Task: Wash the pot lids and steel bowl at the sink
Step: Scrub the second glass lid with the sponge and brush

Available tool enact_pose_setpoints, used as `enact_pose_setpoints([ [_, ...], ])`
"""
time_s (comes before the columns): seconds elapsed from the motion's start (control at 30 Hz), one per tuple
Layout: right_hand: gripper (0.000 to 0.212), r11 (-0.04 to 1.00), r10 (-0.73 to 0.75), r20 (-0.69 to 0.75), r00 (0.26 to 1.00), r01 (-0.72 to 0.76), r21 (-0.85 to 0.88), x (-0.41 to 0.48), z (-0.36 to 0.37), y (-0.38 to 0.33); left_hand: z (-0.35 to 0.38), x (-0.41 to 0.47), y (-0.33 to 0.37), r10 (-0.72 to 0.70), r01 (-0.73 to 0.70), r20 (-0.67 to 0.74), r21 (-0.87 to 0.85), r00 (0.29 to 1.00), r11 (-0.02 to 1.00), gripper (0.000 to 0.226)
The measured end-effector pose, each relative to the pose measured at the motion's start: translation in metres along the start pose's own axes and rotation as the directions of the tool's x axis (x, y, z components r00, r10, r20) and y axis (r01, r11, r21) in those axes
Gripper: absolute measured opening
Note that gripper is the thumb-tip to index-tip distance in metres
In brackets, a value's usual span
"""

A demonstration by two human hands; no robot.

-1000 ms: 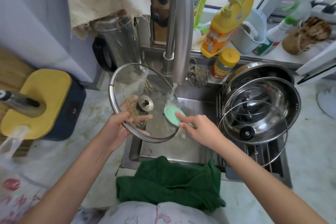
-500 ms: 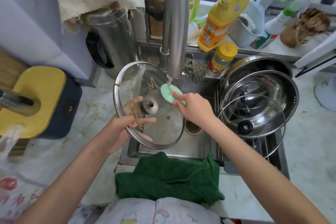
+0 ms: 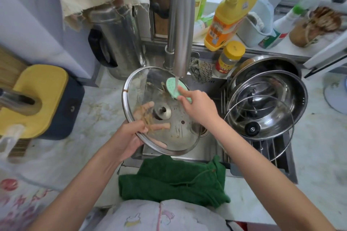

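Left hand (image 3: 129,137) is gripping the lid (image 3: 146,84) tilted over the sink (image 3: 210,148) (probably for drainage); right hand (image 3: 197,108) is pinching the scrubber (image 3: 170,84) under the tap (image 3: 181,24).

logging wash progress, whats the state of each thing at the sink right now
faucet, running onto the scrubber
scrubber, pinched in the right hand, under the stream
held glass lid, tilted over the sink, gripped by the left hand, brown residue on it
second glass lid, leaning on the steel bowl
steel bowl, upright on the rack
green towel, crumpled at the sink's front edge
jar, capped
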State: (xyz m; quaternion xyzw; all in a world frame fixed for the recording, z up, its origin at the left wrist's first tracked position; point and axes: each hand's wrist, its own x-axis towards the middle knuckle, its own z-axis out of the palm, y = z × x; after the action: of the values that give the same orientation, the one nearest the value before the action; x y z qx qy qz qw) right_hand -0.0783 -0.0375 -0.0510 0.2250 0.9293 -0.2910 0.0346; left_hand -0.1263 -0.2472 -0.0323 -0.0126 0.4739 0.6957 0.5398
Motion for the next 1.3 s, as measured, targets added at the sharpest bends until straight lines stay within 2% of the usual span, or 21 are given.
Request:
enact_pose_setpoints([
  [0.13,0.038,0.985,-0.117,0.075,0.99,0.106,0.135,-0.015,0.01,-0.018,-0.001,0.0,0.003,0.021,-0.023,0.042,0.047,0.999,0.999,0.092],
  [0.23,0.037,0.995,-0.02,-0.04,0.999,0.024,0.1,0.001,0.008,-0.015,0.001,0.0,0.002,-0.002,0.003,0.043,-0.033,0.999,0.999,0.093],
  [0.27,0.037,0.99,-0.028,-0.032,0.999,0.032,0.136,0.0,0.007,-0.019,0.003,-0.002,0.001,-0.005,0.006,0.041,-0.029,0.999,1.0,0.091],
  [0.33,0.037,0.976,-0.14,0.07,0.988,0.126,0.176,-0.009,0.002,-0.029,0.003,-0.003,-0.002,-0.001,0.001,0.035,0.0,0.999,1.0,0.086],
  [0.4,0.037,0.979,-0.205,0.16,0.966,0.202,0.035,-0.014,-0.009,-0.029,0.002,-0.007,-0.003,-0.003,0.003,0.058,-0.008,0.998,1.0,0.09],
  [0.47,0.036,0.978,-0.142,0.092,0.986,0.154,-0.143,0.0,-0.02,-0.017,0.004,-0.008,-0.004,-0.024,0.023,0.073,0.007,0.997,1.0,0.089],
  [0.5,0.037,0.978,-0.113,0.072,0.991,0.123,-0.168,0.003,-0.023,-0.015,0.006,-0.008,-0.006,-0.035,0.034,0.063,0.026,0.997,0.999,0.086],
  [0.53,0.038,0.982,-0.121,0.088,0.989,0.132,-0.136,0.0,-0.023,-0.017,0.007,-0.008,-0.006,-0.035,0.033,0.05,0.043,0.998,0.999,0.082],
  [0.63,0.039,0.958,-0.278,0.207,0.938,0.286,-0.008,-0.024,-0.017,-0.032,0.009,-0.007,-0.003,0.003,-0.005,0.024,0.092,1.0,0.996,0.077],
  [0.7,0.04,0.955,-0.273,0.122,0.954,0.285,-0.086,-0.02,-0.018,-0.02,0.007,-0.008,0.0,-0.024,0.02,0.046,0.077,0.999,0.997,0.078],
  [0.77,0.041,0.972,-0.172,0.016,0.985,0.173,-0.157,-0.008,-0.022,-0.004,0.004,-0.009,0.001,-0.057,0.05,0.072,0.093,0.996,0.994,0.08],
  [0.83,0.041,0.988,-0.152,-0.054,0.987,0.149,-0.05,-0.011,-0.019,0.009,0.006,-0.009,0.0,-0.088,0.073,0.087,0.16,0.992,0.984,0.082],
  [0.93,0.044,0.932,-0.265,-0.223,0.938,0.309,0.192,-0.028,-0.014,0.006,0.01,-0.004,0.005,-0.089,0.076,0.065,0.184,0.994,0.98,0.09],
  [1.0,0.046,0.877,-0.348,-0.252,0.903,0.408,0.253,-0.033,-0.014,-0.001,0.012,0.004,0.005,-0.123,0.107,0.077,0.181,0.989,0.978,0.092],
  [1.03,0.047,0.857,-0.409,-0.239,0.881,0.461,0.231,-0.035,-0.013,-0.006,0.013,0.007,0.005,-0.159,0.139,0.074,0.22,0.985,0.966,0.09],
  [1.1,0.046,0.839,-0.518,-0.186,0.835,0.538,0.083,-0.034,-0.008,-0.012,0.015,0.013,0.004,-0.237,0.208,0.037,0.361,0.971,0.909,0.08],
  [1.13,0.046,0.846,-0.524,-0.166,0.835,0.533,0.014,-0.028,-0.008,-0.012,0.017,0.016,0.005,-0.274,0.24,0.025,0.41,0.961,0.88,0.076],
  [1.2,0.043,0.927,-0.373,-0.175,0.911,0.373,-0.034,-0.008,-0.012,-0.007,0.023,0.021,0.005,-0.316,0.274,0.026,0.437,0.948,0.857,0.072],
  [1.27,0.04,0.981,-0.19,-0.114,0.975,0.193,0.016,0.006,-0.013,0.0,0.027,0.025,0.005,-0.337,0.298,0.029,0.397,0.941,0.868,0.076],
  [1.3,0.04,0.981,-0.181,-0.055,0.982,0.184,0.063,0.004,-0.012,0.001,0.027,0.028,0.004,-0.342,0.303,0.027,0.397,0.939,0.866,0.073],
])
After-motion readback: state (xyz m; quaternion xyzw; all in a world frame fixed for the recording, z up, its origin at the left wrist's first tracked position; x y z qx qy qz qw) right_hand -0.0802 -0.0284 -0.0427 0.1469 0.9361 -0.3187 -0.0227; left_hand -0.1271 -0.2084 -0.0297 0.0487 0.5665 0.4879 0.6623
